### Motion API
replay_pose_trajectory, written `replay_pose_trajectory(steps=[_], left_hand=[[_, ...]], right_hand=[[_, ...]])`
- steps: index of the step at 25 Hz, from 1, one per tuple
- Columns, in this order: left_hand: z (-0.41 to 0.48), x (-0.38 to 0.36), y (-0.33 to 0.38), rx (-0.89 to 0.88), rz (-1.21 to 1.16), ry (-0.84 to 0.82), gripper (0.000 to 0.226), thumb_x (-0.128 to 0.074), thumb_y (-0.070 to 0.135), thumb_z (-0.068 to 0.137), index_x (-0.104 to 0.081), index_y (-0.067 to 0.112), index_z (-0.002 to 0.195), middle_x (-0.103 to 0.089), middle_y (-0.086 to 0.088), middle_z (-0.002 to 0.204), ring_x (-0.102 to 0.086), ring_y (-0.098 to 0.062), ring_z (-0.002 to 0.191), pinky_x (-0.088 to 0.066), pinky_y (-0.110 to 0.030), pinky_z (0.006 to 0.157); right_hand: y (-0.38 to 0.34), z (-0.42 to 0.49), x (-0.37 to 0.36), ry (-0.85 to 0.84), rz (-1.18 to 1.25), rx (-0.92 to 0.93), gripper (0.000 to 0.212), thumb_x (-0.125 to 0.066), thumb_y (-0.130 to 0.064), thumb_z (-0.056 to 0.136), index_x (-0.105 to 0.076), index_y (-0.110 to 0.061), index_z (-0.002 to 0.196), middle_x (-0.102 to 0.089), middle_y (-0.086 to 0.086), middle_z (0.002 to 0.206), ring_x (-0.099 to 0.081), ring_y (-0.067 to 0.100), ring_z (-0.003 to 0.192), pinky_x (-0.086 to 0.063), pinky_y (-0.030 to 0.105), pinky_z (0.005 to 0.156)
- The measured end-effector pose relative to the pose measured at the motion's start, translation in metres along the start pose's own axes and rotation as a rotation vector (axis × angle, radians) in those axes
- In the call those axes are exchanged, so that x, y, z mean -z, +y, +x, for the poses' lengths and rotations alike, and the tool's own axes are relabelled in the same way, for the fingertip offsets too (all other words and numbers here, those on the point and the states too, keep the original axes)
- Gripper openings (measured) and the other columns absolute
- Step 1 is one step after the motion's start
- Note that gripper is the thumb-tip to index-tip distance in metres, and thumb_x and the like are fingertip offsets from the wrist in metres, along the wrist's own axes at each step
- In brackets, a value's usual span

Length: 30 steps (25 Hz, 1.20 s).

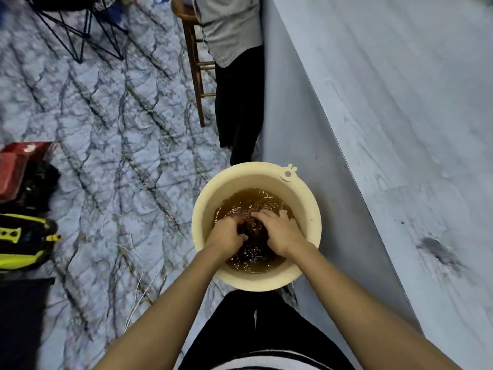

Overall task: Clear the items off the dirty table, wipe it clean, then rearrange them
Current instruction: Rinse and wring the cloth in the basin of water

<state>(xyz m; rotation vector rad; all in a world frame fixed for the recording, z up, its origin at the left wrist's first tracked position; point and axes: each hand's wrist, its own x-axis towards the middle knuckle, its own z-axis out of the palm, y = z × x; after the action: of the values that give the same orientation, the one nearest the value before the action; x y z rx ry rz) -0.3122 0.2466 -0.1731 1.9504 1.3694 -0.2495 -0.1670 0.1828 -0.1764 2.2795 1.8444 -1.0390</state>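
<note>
A cream plastic basin stands on the floor beside the table, holding brown murky water. In the water lies a dark cloth. My left hand and my right hand are both in the basin, closed on the cloth from either side. The grey table runs along the right, its top bare where I see it, with a dark smudge of dirt near its front part.
Another person stands at the table's edge beyond the basin, next to a wooden stool. On the patterned floor at the left lie a red box, a yellow-and-black bag and thin white cables.
</note>
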Motion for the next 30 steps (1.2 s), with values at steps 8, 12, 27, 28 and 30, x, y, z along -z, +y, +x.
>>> replay_pose_trajectory(steps=[8,12,27,28,30], left_hand=[[0.011,-0.011,-0.002,0.032,0.122,0.077,0.041,-0.076,0.024,0.077,-0.059,0.013,0.113,-0.052,-0.012,0.118,-0.056,-0.03,0.106,-0.045,-0.036,0.095],[0.005,0.008,-0.001,-0.038,-0.083,0.051,0.026,-0.076,0.01,0.074,-0.053,0.018,0.084,-0.063,0.001,0.088,-0.058,-0.02,0.083,-0.044,-0.027,0.066],[0.003,0.025,-0.003,-0.066,-0.39,0.158,0.028,-0.078,0.013,0.076,-0.068,0.018,0.102,-0.06,0.005,0.082,-0.056,-0.013,0.078,-0.044,-0.022,0.072],[0.009,0.02,-0.002,-0.059,-0.331,0.153,0.024,-0.076,0.016,0.079,-0.068,0.017,0.102,-0.062,0.005,0.083,-0.058,-0.013,0.081,-0.043,-0.022,0.072],[0.019,0.007,-0.002,-0.039,-0.201,0.138,0.022,-0.074,0.02,0.081,-0.067,0.016,0.101,-0.066,0.004,0.091,-0.061,-0.014,0.087,-0.042,-0.023,0.075]], right_hand=[[0.004,0.006,0.001,0.101,-0.289,-0.129,0.05,-0.069,-0.011,0.078,-0.047,-0.008,0.123,-0.045,0.015,0.127,-0.041,0.033,0.119,-0.04,0.04,0.099],[0.0,-0.001,0.007,0.159,-0.147,-0.064,0.058,-0.076,-0.013,0.073,-0.046,-0.013,0.122,-0.048,0.01,0.127,-0.044,0.03,0.118,-0.039,0.04,0.098],[0.002,0.002,0.015,0.136,0.333,-0.033,0.04,-0.075,-0.026,0.077,-0.062,-0.019,0.114,-0.065,0.0,0.112,-0.059,0.02,0.106,-0.047,0.033,0.088],[-0.002,0.004,0.013,0.128,0.387,0.004,0.042,-0.073,-0.021,0.079,-0.06,-0.021,0.119,-0.064,0.001,0.117,-0.058,0.02,0.109,-0.046,0.033,0.092],[-0.008,0.009,0.003,0.041,0.401,0.05,0.041,-0.069,-0.015,0.082,-0.059,-0.025,0.121,-0.064,0.002,0.118,-0.059,0.02,0.109,-0.047,0.034,0.092]])
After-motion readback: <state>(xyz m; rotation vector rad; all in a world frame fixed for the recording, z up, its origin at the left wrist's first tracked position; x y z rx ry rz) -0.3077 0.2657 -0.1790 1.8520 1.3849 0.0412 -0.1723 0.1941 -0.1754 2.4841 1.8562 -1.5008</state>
